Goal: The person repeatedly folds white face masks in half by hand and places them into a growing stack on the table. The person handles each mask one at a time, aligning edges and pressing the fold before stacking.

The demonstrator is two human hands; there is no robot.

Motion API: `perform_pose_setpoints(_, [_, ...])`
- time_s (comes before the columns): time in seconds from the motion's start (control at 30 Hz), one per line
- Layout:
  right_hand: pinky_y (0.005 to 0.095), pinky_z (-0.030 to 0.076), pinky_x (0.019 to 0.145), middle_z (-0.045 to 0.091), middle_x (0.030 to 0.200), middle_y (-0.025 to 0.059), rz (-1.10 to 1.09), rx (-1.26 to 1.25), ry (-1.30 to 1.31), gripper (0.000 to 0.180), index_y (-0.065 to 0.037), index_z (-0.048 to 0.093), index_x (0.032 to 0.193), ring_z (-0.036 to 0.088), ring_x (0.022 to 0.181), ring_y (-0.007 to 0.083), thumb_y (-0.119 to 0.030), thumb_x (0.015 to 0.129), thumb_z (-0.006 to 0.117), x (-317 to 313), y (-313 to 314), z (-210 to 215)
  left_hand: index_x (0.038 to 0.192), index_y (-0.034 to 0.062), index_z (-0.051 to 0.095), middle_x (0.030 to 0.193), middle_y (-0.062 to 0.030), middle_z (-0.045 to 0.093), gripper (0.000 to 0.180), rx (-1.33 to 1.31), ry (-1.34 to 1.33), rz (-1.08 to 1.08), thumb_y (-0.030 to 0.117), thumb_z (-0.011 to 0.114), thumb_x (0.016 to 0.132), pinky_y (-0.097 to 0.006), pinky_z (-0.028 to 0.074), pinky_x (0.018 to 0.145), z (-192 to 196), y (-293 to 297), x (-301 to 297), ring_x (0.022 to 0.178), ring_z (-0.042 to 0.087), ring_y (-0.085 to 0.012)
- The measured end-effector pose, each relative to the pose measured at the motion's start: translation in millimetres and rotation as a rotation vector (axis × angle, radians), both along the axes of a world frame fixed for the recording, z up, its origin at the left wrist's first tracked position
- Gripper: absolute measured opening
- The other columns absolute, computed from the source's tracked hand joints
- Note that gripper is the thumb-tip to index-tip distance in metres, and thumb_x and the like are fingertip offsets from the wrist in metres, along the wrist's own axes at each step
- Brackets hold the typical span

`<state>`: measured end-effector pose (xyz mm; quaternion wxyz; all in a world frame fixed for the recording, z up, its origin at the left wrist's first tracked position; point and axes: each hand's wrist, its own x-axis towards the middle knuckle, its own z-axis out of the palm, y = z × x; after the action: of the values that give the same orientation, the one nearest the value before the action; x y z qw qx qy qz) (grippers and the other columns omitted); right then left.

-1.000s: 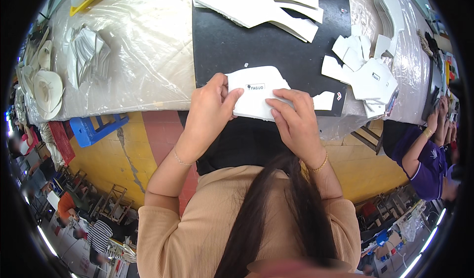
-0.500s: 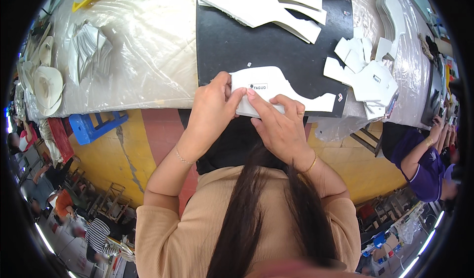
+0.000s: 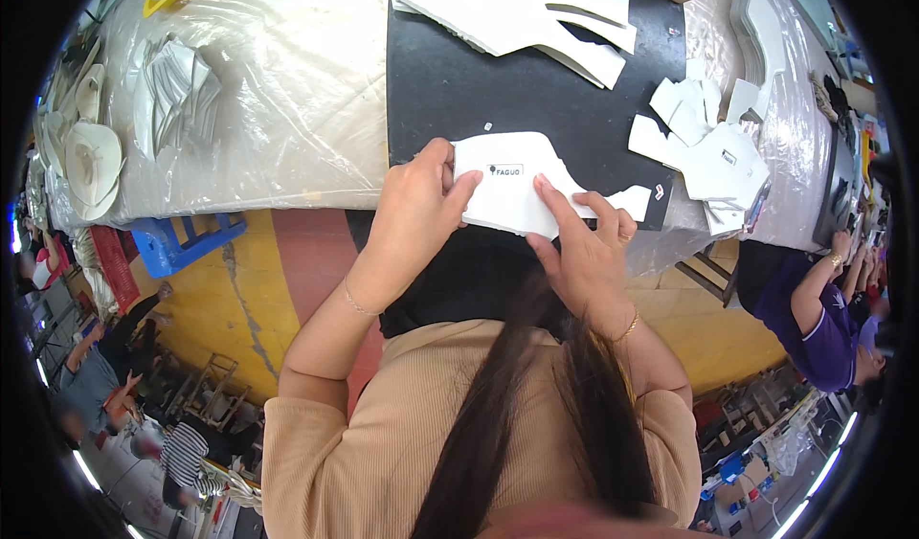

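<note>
A white cut-out sheet piece (image 3: pixel 522 180) with a small printed label lies at the near edge of a black mat (image 3: pixel 479 89). My left hand (image 3: pixel 412 218) grips its left end, thumb on top. From below, my right hand (image 3: pixel 584 252) presses its fingers onto the piece's lower right part. A narrow tab (image 3: pixel 627 199) of the piece sticks out to the right past my right hand.
More white cut pieces lie at the mat's far edge (image 3: pixel 517 3) and in a pile (image 3: pixel 713 146) at the right. Clear plastic sheeting (image 3: pixel 287 89) covers the table; white hat-like shapes (image 3: pixel 86 151) sit at left. Another person (image 3: pixel 814 309) sits at right. A blue crate (image 3: pixel 182 242) stands below the table.
My right hand has shifted from the piece's right side to beneath it, fingers pressing up over its lower edge. The piece now lies flatter, with its right tab showing.
</note>
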<state>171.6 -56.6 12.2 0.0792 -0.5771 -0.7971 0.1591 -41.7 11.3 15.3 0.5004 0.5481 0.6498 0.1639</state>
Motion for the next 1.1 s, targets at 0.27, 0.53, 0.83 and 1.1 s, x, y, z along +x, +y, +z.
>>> perform_pose_setpoints(0.27, [0.0409, 0.027, 0.101, 0.055, 0.144, 0.0068, 0.060, 0.140, -0.070, 0.087, 0.001, 0.042, 0.148, 0.048, 0.126, 0.0225, -0.049, 0.083, 0.070, -26, 17, -7, 0.081, -0.0030, 0.052, 0.061, -0.0122, 0.062, 0.027, 0.009, -0.015, -0.029, 0.013, 0.070, 0.093, -0.028, 0.049, 0.045, -2, 3, -1, 0.051, 0.065, -0.0146])
perform_pose_setpoints(0.53, [0.0452, 0.029, 0.113, 0.047, 0.153, 0.0105, 0.213, 0.111, 0.156, 0.088, 0.001, 0.038, 0.150, 0.043, 0.142, 0.0245, -0.055, 0.086, 0.064, -42, 29, -20, 0.087, -0.0014, 0.051, 0.061, -0.0115, 0.062, 0.026, -0.015, -0.042, 0.037, 0.013, 0.071, 0.093, -0.028, 0.048, 0.044, -3, 1, 0, 0.049, 0.062, -0.0134])
perform_pose_setpoints(0.83, [0.0453, 0.019, 0.122, 0.041, 0.158, 0.0029, 0.246, 0.125, 0.007, 0.094, -0.017, 0.041, 0.153, 0.035, 0.147, 0.0211, -0.063, 0.075, 0.064, -41, 28, -24, 0.103, 0.0006, 0.050, 0.053, -0.0095, 0.058, 0.032, -0.082, 0.092, 0.101, 0.018, 0.074, 0.091, -0.032, 0.043, 0.042, 15, 0, -19, 0.043, 0.059, -0.0180])
perform_pose_setpoints(1.1, [0.0478, 0.018, 0.123, 0.039, 0.159, 0.0030, 0.327, 0.136, -0.012, 0.097, -0.017, 0.042, 0.153, 0.033, 0.148, 0.0233, -0.065, 0.072, 0.063, -35, 30, -23, 0.094, 0.0023, 0.054, 0.053, -0.0090, 0.060, 0.028, -0.041, 0.163, 0.113, 0.024, 0.071, 0.093, -0.033, 0.042, 0.041, 14, 12, -13, 0.043, 0.059, -0.0184])
